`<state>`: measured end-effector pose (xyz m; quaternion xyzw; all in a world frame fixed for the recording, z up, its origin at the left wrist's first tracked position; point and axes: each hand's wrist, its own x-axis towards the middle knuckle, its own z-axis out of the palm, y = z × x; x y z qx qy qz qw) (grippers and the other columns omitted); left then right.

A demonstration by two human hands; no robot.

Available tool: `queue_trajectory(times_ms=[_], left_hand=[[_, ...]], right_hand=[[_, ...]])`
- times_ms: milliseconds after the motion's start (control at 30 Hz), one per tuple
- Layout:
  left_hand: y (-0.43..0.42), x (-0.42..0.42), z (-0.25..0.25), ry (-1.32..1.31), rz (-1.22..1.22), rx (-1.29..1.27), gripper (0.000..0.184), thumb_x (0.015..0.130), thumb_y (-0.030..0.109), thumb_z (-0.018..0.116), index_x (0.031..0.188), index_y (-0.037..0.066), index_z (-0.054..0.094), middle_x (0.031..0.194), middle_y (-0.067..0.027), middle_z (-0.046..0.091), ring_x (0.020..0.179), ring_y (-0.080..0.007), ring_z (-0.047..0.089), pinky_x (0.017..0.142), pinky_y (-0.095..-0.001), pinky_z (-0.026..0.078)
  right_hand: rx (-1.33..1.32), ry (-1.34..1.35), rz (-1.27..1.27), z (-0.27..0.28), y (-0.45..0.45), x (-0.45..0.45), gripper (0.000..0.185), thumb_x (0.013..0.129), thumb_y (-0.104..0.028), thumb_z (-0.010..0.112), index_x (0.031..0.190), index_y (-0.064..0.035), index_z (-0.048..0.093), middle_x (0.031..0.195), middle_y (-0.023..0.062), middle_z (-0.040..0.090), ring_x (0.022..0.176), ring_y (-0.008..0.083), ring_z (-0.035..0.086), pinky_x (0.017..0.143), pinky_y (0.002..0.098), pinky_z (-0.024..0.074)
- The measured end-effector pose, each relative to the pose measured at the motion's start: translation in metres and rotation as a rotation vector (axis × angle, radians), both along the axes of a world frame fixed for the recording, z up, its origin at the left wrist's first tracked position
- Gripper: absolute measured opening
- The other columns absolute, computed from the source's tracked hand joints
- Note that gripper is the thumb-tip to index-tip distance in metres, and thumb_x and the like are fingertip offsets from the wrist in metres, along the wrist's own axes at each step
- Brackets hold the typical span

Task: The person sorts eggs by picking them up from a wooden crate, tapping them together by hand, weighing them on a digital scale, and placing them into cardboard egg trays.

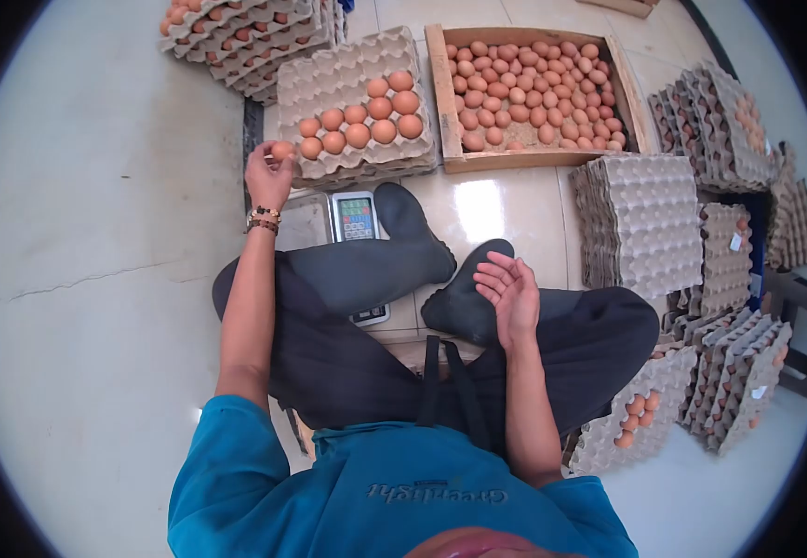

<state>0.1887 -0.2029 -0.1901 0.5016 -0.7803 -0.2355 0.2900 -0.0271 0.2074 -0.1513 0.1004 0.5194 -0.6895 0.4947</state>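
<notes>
One egg (pixel 282 150) sat between the fingertips of my left hand (pixel 268 180), the grip closed lightly around it, at the near-left corner of the egg tray (pixel 315 86). I judged soft pressure and a slow, straight release best, clear of the next egg (pixel 311 148). My right hand (pixel 518 302) was open, empty.

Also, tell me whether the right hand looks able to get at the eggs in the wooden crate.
Probably yes: the right hand holds nothing, and the open-topped wooden crate lies ahead past a boot, its eggs uncovered.
</notes>
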Motion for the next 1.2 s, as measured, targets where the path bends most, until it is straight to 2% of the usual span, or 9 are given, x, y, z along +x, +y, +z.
queue_trajectory(times_ms=[233, 300, 433, 500, 567, 667, 767, 1067, 1200], left_hand=[[0.008, -0.003, -0.009, 0.032, -0.052, 0.007, 0.036, 0.083, 0.006, 0.069, 0.119, 0.007, 0.066, 0.111, -0.0143, 0.065, 0.094, -0.0248, 0.070, 0.079, -0.0333, 0.058], [0.001, 0.001, -0.017, -0.065, -0.044, -0.034, 0.038, 0.085, 0.008, 0.067, 0.123, 0.009, 0.066, 0.108, -0.0155, 0.064, 0.097, -0.0279, 0.067, 0.084, -0.0361, 0.056], [0.006, -0.008, 0.001, -0.308, -0.019, -0.025, 0.045, 0.086, 0.012, 0.065, 0.131, 0.011, 0.061, 0.114, -0.0182, 0.060, 0.107, -0.0316, 0.060, 0.093, -0.0393, 0.049], [0.012, -0.015, 0.004, -0.275, 0.037, -0.036, 0.050, 0.086, 0.014, 0.065, 0.135, 0.012, 0.057, 0.118, -0.0193, 0.057, 0.110, -0.0327, 0.056, 0.096, -0.0400, 0.046], [0.011, -0.015, 0.003, -0.226, 0.053, -0.043, 0.055, 0.086, 0.016, 0.067, 0.139, 0.014, 0.053, 0.126, -0.0194, 0.052, 0.113, -0.0310, 0.054, 0.096, -0.0388, 0.047], [0.011, -0.021, 0.018, -0.089, 0.078, -0.018, 0.053, 0.088, 0.020, 0.069, 0.138, 0.014, 0.053, 0.130, -0.0170, 0.052, 0.113, -0.0288, 0.055, 0.097, -0.0397, 0.047], [0.019, -0.034, 0.042, 0.014, 0.162, 0.087, 0.052, 0.089, 0.020, 0.069, 0.138, 0.013, 0.052, 0.132, -0.0145, 0.051, 0.114, -0.0278, 0.055, 0.098, -0.0410, 0.046], [0.028, -0.056, 0.060, 0.091, 0.101, 0.066, 0.048, 0.091, 0.016, 0.067, 0.136, 0.009, 0.054, 0.130, -0.0116, 0.051, 0.114, -0.0262, 0.056, 0.097, -0.0398, 0.047], [0.028, -0.055, 0.059, 0.099, 0.092, 0.037, 0.047, 0.091, 0.014, 0.068, 0.135, 0.008, 0.054, 0.130, -0.0117, 0.051, 0.112, -0.0257, 0.057, 0.095, -0.0384, 0.048]], right_hand=[[0.194, 0.057, 0.017, -0.008, -0.027, -0.016, 0.041, 0.100, -0.034, 0.046, 0.115, 0.0008, 0.062, 0.099, 0.0121, 0.069, 0.090, 0.0206, 0.068, 0.080, 0.0325, 0.0532], [0.291, 0.207, 0.020, -0.014, -0.049, -0.036, 0.037, 0.099, -0.031, 0.049, 0.110, 0.0001, 0.064, 0.096, 0.0107, 0.069, 0.087, 0.0189, 0.067, 0.077, 0.0314, 0.0531], [0.292, 0.755, -0.050, -0.072, -0.117, -0.117, 0.015, 0.091, -0.011, 0.059, 0.095, 0.0009, 0.067, 0.087, 0.0085, 0.069, 0.080, 0.0130, 0.065, 0.070, 0.0264, 0.0508], [0.298, 1.147, -0.058, -0.096, -0.161, -0.155, 0.014, 0.086, -0.009, 0.063, 0.094, 0.0014, 0.067, 0.081, 0.0100, 0.068, 0.077, 0.0183, 0.066, 0.072, 0.0294, 0.0528], [0.362, 1.179, 0.307, -0.129, -0.195, -0.192, 0.032, 0.079, -0.016, 0.069, 0.106, -0.0016, 0.065, 0.099, 0.0174, 0.067, 0.097, 0.0286, 0.065, 0.084, 0.0372, 0.0525], [0.808, 1.423, 0.771, -0.155, -0.236, -0.208, 0.054, 0.072, -0.026, 0.073, 0.120, -0.0071, 0.059, 0.124, 0.0223, 0.055, 0.117, 0.0369, 0.053, 0.095, 0.0436, 0.0475], [0.878, 1.308, 0.825, -0.148, -0.260, -0.215, 0.076, 0.068, -0.048, 0.074, 0.130, -0.0094, 0.054, 0.131, 0.0237, 0.048, 0.126, 0.0392, 0.043, 0.104, 0.0461, 0.0414], [0.892, 1.231, 0.831, -0.149, -0.281, -0.207, 0.070, 0.066, -0.057, 0.073, 0.118, -0.0112, 0.065, 0.134, 0.0274, 0.039, 0.124, 0.0459, 0.042, 0.101, 0.0486, 0.0444], [1.059, 1.146, 0.706, -0.154, -0.283, -0.193, 0.075, 0.067, -0.060, 0.073, 0.124, -0.0119, 0.063, 0.134, 0.0271, 0.040, 0.123, 0.0462, 0.042, 0.100, 0.0507, 0.0451]])
